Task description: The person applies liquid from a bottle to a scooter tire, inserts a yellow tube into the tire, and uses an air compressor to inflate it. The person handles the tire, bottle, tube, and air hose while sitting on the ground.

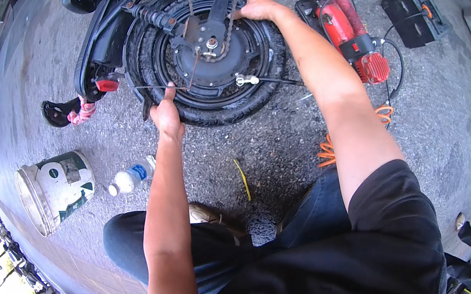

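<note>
A motorbike wheel (223, 111) with a black tyre and a dark hub lies in front of me, still joined to the bike's chain (224, 33) and swing arm. My left hand (167, 116) grips its near left edge, thumb up on the rim beside a thin rod; the fingers are mostly hidden. Across the wheel, my right hand (257, 6) is closed around the far right of the tyre, near the swing arm, with its fingertips partly hidden. Between the hands, a pale metal air chuck (247, 80) on a black hose sits at the rim.
To the right stand a red air compressor (343, 29) and a black battery-like box (415, 16), joined by cables. An orange coiled hose (327, 152) lies behind my right arm. Leftward are a white bucket (61, 187), a plastic bottle (130, 177) and a red tail light (107, 85). A yellow strip (243, 180) lies before me.
</note>
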A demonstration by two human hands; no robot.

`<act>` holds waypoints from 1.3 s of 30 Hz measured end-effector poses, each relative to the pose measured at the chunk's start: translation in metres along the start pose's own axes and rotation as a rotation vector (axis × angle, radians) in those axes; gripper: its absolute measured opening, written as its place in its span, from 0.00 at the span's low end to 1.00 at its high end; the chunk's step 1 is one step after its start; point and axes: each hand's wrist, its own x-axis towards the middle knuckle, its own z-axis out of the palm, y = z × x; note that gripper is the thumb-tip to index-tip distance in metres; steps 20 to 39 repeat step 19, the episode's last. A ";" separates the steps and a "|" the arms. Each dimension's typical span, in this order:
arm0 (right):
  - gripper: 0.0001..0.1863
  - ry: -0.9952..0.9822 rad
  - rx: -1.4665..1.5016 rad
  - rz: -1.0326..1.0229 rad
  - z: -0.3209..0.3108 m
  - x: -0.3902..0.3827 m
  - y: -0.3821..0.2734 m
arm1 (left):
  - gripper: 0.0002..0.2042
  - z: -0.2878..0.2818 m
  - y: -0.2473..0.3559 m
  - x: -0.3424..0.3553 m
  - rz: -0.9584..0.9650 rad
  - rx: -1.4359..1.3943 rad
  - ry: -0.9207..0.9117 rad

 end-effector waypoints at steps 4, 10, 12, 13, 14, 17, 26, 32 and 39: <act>0.45 -0.058 -0.134 0.128 -0.012 -0.020 -0.001 | 0.36 0.000 -0.002 0.013 0.337 0.543 0.197; 0.44 -0.157 0.019 0.244 -0.011 -0.046 0.012 | 0.37 0.003 -0.006 0.037 0.163 0.681 0.269; 0.41 -0.119 0.110 0.263 -0.009 -0.053 0.014 | 0.36 -0.001 -0.007 0.041 0.132 0.604 0.199; 0.39 -0.112 0.114 0.267 -0.009 -0.055 0.013 | 0.35 -0.003 -0.007 0.043 0.086 0.567 0.168; 0.37 -0.105 0.112 0.283 -0.008 -0.058 0.011 | 0.35 -0.004 -0.008 0.043 0.111 0.600 0.177; 0.36 -0.059 0.082 0.280 -0.009 -0.064 0.007 | 0.35 0.001 -0.011 0.038 0.170 0.726 0.282; 0.36 -0.066 0.087 0.291 -0.009 -0.065 0.006 | 0.37 0.001 -0.007 0.036 0.089 0.762 0.264; 0.36 -0.066 0.087 0.291 -0.009 -0.065 0.006 | 0.37 0.001 -0.007 0.036 0.089 0.762 0.264; 0.36 -0.066 0.087 0.291 -0.009 -0.065 0.006 | 0.37 0.001 -0.007 0.036 0.089 0.762 0.264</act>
